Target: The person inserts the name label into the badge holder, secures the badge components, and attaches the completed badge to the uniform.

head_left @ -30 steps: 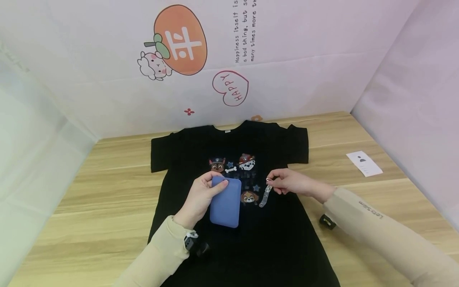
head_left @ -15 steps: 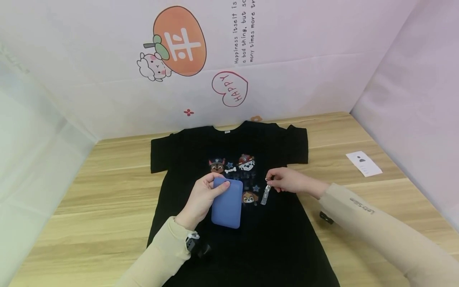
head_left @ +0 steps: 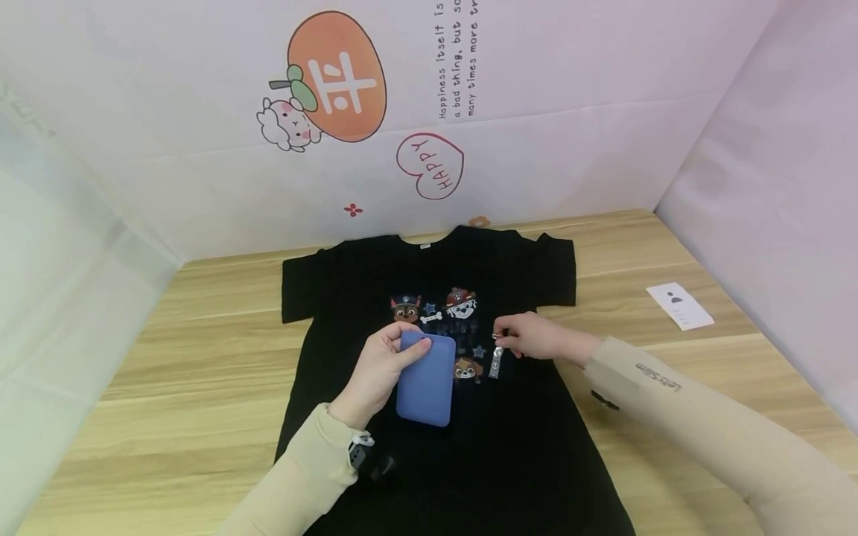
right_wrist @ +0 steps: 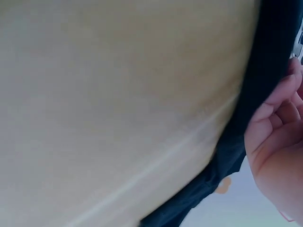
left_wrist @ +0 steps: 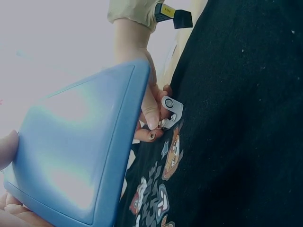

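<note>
My left hand pinches the top of a blue card holder, thumb on its face, held over the black T-shirt. To the right, my right hand pinches the metal end of a small clear strap clip, which hangs down beside the shirt's cartoon dog print. Holder and clip are apart. In the left wrist view the holder fills the left side, and the clip's strap with its round snap shows beyond it. The right wrist view shows the right hand at its right edge.
A white card with a small figure printed on it lies at the right on the wooden table. The shirt is spread flat across the middle. A printed white cloth stands behind the table, with pale cloths at both sides.
My right hand has moved slightly left with the clip, whose strap now hangs straighter. My left hand and the blue holder have shifted a little to the right.
</note>
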A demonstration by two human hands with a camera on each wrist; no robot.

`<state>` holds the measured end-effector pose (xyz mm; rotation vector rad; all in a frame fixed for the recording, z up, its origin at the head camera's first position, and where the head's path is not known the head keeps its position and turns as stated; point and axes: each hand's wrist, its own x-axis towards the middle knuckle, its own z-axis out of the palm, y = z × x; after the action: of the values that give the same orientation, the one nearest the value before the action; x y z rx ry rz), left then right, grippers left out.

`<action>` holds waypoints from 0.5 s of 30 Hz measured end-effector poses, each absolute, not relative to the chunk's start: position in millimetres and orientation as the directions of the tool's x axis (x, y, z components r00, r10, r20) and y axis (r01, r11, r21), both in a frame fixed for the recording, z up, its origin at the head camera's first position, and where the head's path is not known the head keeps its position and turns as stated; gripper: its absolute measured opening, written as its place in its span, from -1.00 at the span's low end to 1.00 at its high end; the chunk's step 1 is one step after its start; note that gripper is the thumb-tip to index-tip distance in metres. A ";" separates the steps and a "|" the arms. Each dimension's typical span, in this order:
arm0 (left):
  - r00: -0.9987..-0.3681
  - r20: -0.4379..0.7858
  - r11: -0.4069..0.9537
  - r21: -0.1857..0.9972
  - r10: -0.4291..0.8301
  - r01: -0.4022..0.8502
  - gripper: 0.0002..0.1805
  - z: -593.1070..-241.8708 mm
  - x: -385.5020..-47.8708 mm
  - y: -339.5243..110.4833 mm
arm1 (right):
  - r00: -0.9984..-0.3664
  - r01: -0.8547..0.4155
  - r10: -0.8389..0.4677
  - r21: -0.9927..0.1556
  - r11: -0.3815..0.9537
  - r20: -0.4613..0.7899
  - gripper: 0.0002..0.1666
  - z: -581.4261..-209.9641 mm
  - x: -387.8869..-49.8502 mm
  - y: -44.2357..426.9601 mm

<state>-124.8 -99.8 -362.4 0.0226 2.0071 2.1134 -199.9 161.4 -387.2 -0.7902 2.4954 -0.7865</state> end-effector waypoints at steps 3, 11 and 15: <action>-0.974 -0.145 -0.040 0.987 0.176 -0.154 -0.95 -362.2 -124.4 -99.7 | -0.746 -0.400 -0.623 -0.589 0.702 -0.236 -0.91 -384.7 -201.7 158.8; -0.973 -0.142 -0.043 0.987 0.181 -0.152 -0.95 -362.7 -123.3 -99.2 | -0.736 -0.401 -0.617 -0.556 0.728 -0.278 -0.93 -384.5 -206.0 159.4; -0.974 -0.142 -0.040 0.988 0.177 -0.151 -0.95 -362.8 -123.6 -99.2 | -0.741 -0.385 -0.613 -0.575 0.722 -0.274 -0.92 -382.5 -204.7 159.9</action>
<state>-123.6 -99.2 -362.8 0.0284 2.0046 2.1142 -204.7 159.9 -382.5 -0.7642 2.4752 -0.6850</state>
